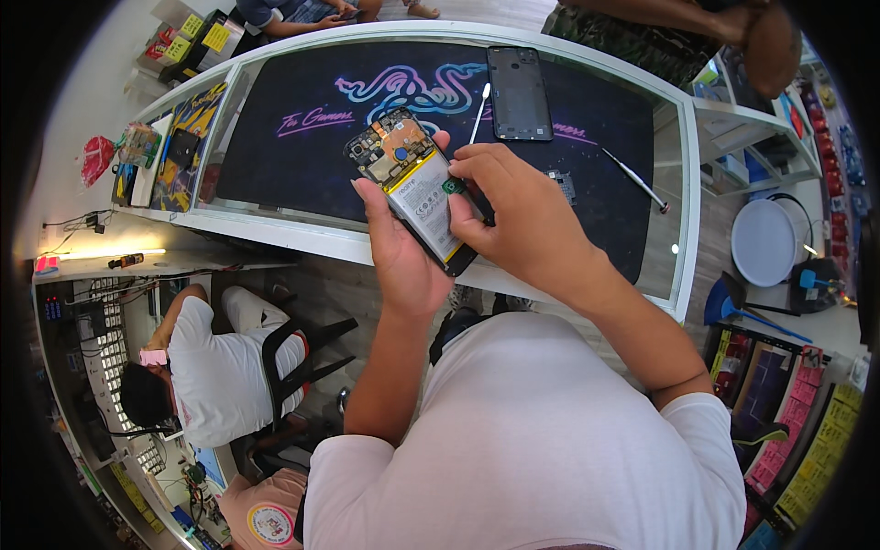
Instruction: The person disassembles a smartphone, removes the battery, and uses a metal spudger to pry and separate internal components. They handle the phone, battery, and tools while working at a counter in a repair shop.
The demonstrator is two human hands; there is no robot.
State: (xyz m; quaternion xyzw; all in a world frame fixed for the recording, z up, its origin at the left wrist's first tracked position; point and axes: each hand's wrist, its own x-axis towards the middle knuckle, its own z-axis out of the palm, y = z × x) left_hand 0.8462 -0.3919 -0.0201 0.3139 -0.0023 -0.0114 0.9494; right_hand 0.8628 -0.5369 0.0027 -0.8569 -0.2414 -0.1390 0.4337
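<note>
An opened smartphone (427,213) lies tilted in my left hand (403,266), with the thumb and fingers gripping its sides. Its bare insides face up: a circuit board (368,152) with a copper-coloured patch at the top end, and a silver-grey battery (414,203) edged in yellow below. My right hand (521,206) is closed at the battery's right edge, thumb and index finger around a small green tab (452,186). The other right fingers are curled and partly hidden.
On the dark printed mat (302,87) over the glass counter lie a black back cover (520,96), a white-tipped pry tool (480,112), a small phone part (560,186) and a screwdriver (636,181). A seated person (220,362) works at the left bench; others sit or stand beyond the counter.
</note>
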